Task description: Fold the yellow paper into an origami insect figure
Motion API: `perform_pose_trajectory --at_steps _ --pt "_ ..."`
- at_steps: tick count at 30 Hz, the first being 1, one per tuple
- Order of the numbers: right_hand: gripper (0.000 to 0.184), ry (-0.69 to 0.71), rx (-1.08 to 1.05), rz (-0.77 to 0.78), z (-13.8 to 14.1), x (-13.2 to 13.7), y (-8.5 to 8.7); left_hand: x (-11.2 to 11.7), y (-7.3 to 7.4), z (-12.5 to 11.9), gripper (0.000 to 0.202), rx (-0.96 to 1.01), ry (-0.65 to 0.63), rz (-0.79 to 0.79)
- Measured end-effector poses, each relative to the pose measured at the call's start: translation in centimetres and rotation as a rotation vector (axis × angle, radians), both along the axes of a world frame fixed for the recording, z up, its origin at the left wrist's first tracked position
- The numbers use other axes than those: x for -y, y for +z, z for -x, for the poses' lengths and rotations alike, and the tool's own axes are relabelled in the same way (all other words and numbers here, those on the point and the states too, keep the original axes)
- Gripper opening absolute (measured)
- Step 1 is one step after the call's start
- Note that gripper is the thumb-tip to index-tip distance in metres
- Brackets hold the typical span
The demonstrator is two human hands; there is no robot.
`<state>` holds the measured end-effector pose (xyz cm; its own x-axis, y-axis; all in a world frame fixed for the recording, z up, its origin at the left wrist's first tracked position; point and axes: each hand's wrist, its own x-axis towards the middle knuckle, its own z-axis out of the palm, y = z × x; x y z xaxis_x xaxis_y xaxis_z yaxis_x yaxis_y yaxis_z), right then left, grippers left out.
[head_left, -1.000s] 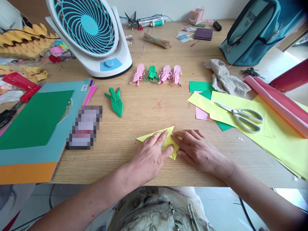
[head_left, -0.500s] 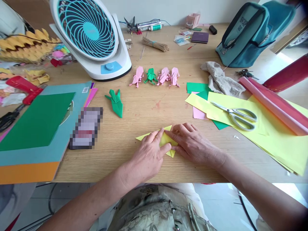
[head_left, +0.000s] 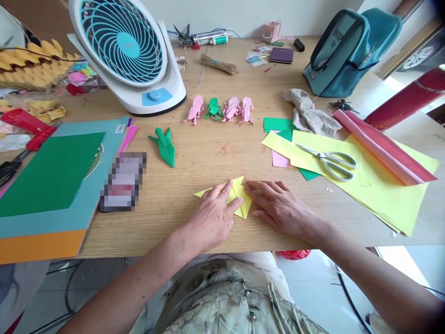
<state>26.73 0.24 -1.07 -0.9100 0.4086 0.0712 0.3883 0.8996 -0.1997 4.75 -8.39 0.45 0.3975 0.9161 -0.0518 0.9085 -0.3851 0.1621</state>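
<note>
A folded yellow paper (head_left: pixel 239 197) lies flat on the wooden table (head_left: pixel 208 153) near its front edge. My left hand (head_left: pixel 212 218) rests on the paper's left part, fingers stretched out and pressing down. My right hand (head_left: pixel 278 206) lies flat on the paper's right edge, its fingertips meeting the fold. Part of the paper is hidden beneath both hands. A green folded figure (head_left: pixel 164 144) lies to the upper left, apart from my hands.
A row of pink and green paper frogs (head_left: pixel 219 109) stands mid-table. Scissors (head_left: pixel 330 160) lie on yellow sheets (head_left: pixel 382 185) at right, beside a red roll (head_left: pixel 382 144) and a teal bag (head_left: pixel 344 51). A fan (head_left: pixel 128 51) stands at back left; coloured card (head_left: pixel 52 181) lies at left.
Both hands have flattened onto the yellow paper, the right fingers sliding left along the fold. The view has shifted slightly, so everything sits a little higher and further left.
</note>
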Motion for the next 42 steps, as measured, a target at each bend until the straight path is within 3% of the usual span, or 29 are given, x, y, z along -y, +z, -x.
perform_pose_trajectory --at_steps 3,7,11,14,18,22,24,29,35,42 --pt "0.054 -0.015 0.007 0.011 -0.4 0.4 0.0 0.0 -0.4 -0.1 0.045 0.010 0.018 -0.027" --pt "0.063 -0.038 -0.021 -0.001 -0.9 1.0 -0.5 0.4 -1.5 -0.4 0.073 0.019 0.056 -0.051" --pt "0.070 -0.053 -0.049 -0.026 -1.5 1.8 -1.1 0.9 -2.5 -0.7 0.080 0.019 0.080 -0.074" --pt "0.068 -0.044 -0.055 -0.033 -2.0 2.1 -0.6 1.0 -2.7 -0.4 0.079 0.038 0.063 -0.055" --pt "0.042 -0.082 -0.085 0.026 -1.4 0.7 0.8 0.1 -2.4 0.9 0.067 0.105 -0.019 -0.051" --pt "0.034 -0.200 -0.199 0.193 1.7 -2.2 1.5 -1.8 -2.0 2.3 0.041 0.188 -0.050 -0.067" --pt "0.031 -0.273 -0.186 0.233 3.6 -3.5 1.5 -2.9 -1.9 2.7 0.038 0.229 -0.034 -0.076" --pt "0.019 -0.294 -0.154 0.244 6.2 -4.3 1.1 -3.9 -2.6 3.3 0.056 0.355 -0.039 -0.083" --pt "0.016 -0.345 -0.132 0.330 5.9 -2.9 1.0 -3.6 -3.0 3.9 0.096 0.401 -0.015 -0.131" --pt "0.017 -0.407 -0.145 0.393 5.6 -2.6 1.0 -3.9 -2.7 4.1 0.117 0.354 -0.028 -0.192"
